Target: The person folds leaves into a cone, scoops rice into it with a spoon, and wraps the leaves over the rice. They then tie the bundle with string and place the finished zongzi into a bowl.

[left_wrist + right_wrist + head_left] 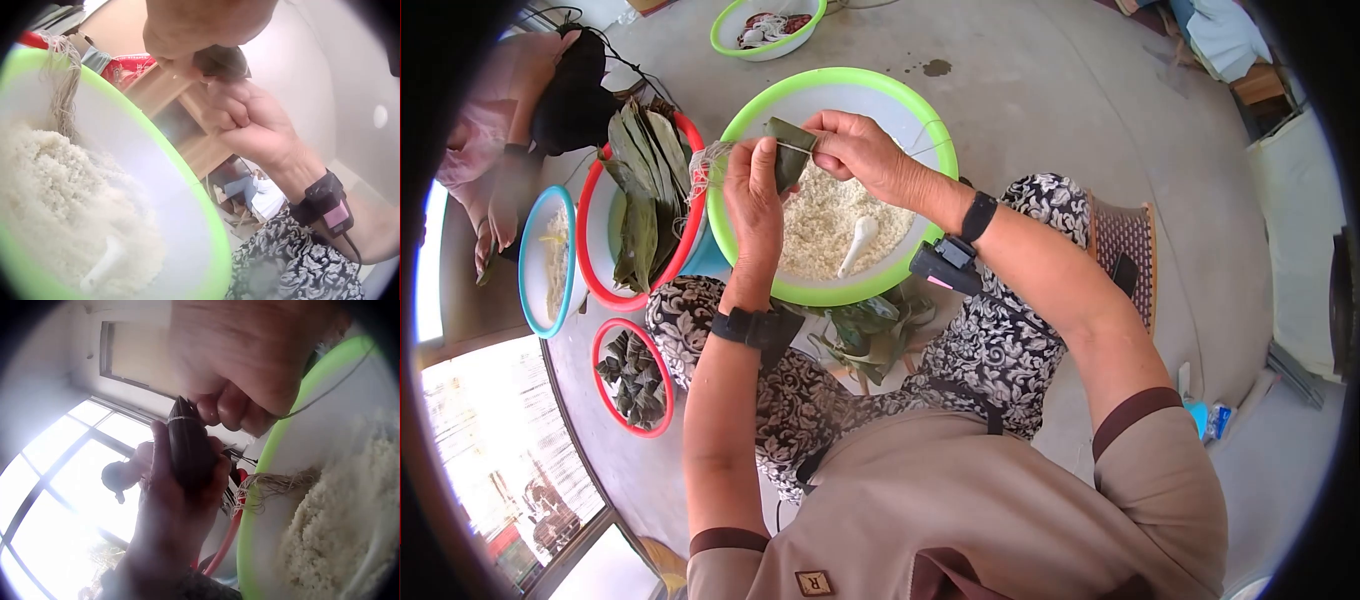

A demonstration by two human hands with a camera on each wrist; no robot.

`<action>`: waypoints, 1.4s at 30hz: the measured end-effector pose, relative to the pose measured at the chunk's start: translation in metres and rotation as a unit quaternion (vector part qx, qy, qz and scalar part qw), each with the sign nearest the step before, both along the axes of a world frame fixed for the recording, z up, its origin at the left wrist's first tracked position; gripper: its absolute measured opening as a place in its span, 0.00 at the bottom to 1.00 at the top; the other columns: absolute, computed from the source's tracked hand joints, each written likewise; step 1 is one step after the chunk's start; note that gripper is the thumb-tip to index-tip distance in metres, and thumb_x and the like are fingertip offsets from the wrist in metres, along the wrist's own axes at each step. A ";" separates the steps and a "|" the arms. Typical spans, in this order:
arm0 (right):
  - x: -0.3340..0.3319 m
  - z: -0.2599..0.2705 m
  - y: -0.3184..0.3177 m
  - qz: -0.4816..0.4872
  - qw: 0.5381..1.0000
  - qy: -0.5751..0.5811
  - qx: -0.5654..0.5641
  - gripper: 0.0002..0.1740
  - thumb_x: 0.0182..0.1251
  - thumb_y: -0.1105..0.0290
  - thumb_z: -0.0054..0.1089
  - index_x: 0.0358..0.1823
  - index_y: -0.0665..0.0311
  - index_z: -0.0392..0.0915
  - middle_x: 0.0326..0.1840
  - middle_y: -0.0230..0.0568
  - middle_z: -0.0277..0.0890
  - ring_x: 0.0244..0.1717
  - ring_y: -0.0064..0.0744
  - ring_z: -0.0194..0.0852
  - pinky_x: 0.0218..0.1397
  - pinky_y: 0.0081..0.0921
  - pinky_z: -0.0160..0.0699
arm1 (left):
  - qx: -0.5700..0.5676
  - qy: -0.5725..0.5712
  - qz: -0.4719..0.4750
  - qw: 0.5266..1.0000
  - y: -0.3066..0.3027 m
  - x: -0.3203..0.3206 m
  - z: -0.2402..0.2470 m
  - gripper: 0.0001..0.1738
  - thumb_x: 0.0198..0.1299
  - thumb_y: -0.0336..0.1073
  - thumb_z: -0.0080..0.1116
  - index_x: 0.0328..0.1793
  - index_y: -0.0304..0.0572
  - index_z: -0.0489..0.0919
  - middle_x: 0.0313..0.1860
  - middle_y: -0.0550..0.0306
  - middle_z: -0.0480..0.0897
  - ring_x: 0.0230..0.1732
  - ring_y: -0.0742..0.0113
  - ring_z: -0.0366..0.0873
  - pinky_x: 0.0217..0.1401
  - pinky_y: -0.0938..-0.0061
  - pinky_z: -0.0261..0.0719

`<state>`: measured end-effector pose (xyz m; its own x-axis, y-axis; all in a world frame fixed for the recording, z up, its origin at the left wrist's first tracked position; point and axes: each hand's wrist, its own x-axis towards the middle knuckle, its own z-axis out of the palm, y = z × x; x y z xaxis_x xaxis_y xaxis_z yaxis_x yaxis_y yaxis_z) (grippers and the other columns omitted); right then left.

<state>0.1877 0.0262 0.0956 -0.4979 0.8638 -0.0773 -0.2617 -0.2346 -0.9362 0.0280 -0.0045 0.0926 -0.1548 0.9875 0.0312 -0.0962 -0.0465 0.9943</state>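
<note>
My left hand (755, 205) grips a green leaf-wrapped rice dumpling (788, 160) above a basin (945, 165) with a lime-green rim. A string (182, 418) goes round the dumpling close to its pointed end, as the right wrist view shows. Fingers curled, my right hand (865, 150) pinches the string beside the dumpling, and a loose length of it trails out over the basin. Below both hands lie white rice (825, 225) and a white spoon (860, 243). A bundle of strings (712, 165) hangs over the basin's left rim.
Left of the basin, a red-rimmed basin (696, 150) holds long leaves (645, 190). A blue-rimmed bowl (572, 250) and a red-rimmed basin of wrapped dumplings (632, 380) stand nearby. Another green-rimmed bowl (722, 35) sits farther off. At far left is another person (500, 120).
</note>
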 end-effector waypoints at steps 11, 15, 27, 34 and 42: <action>-0.009 -0.005 0.003 -0.088 0.979 -0.143 0.115 0.08 0.64 0.72 0.55 0.36 0.71 0.77 0.28 0.33 0.77 0.29 0.18 0.72 0.32 0.19 0.72 | -0.089 -0.186 -0.044 0.978 0.009 -0.003 -0.006 0.24 0.71 0.58 0.47 0.47 0.41 0.74 0.31 0.56 0.80 0.27 0.72 0.76 0.26 0.81 0.75; -0.011 0.006 -0.005 -0.042 0.984 -0.143 0.102 0.10 0.68 0.66 0.59 0.38 0.68 0.78 0.26 0.27 0.72 0.29 0.15 0.68 0.33 0.16 0.68 | -0.060 -0.087 0.006 0.994 0.014 -0.010 -0.013 0.24 0.70 0.56 0.50 0.45 0.39 0.74 0.28 0.58 0.79 0.22 0.74 0.74 0.22 0.82 0.72; -0.002 -0.003 0.005 -0.115 0.990 -0.087 -0.006 0.12 0.65 0.63 0.64 0.31 0.65 0.80 0.23 0.26 0.71 0.24 0.15 0.64 0.26 0.16 0.62 | -0.049 -0.041 -0.089 0.994 0.013 -0.010 -0.009 0.19 0.70 0.43 0.52 0.55 0.34 0.70 0.44 0.52 0.79 0.40 0.67 0.80 0.42 0.74 0.81; 0.006 -0.008 0.006 -0.067 0.988 -0.140 0.003 0.11 0.68 0.64 0.62 0.36 0.65 0.80 0.22 0.25 0.70 0.20 0.12 0.59 0.22 0.14 0.58 | -0.078 -0.175 -0.077 0.978 0.020 -0.024 -0.025 0.25 0.61 0.33 0.65 0.58 0.32 0.67 0.47 0.48 0.80 0.41 0.64 0.82 0.44 0.71 0.83; 0.025 0.009 0.003 -0.008 0.876 -0.378 0.301 0.09 0.62 0.67 0.63 0.32 0.67 0.81 0.22 0.27 0.77 0.24 0.15 0.69 0.31 0.19 0.71 | 0.104 0.383 0.009 0.918 0.013 -0.028 -0.020 0.20 0.51 0.31 0.72 0.46 0.34 0.74 0.35 0.48 0.83 0.37 0.59 0.83 0.40 0.70 0.80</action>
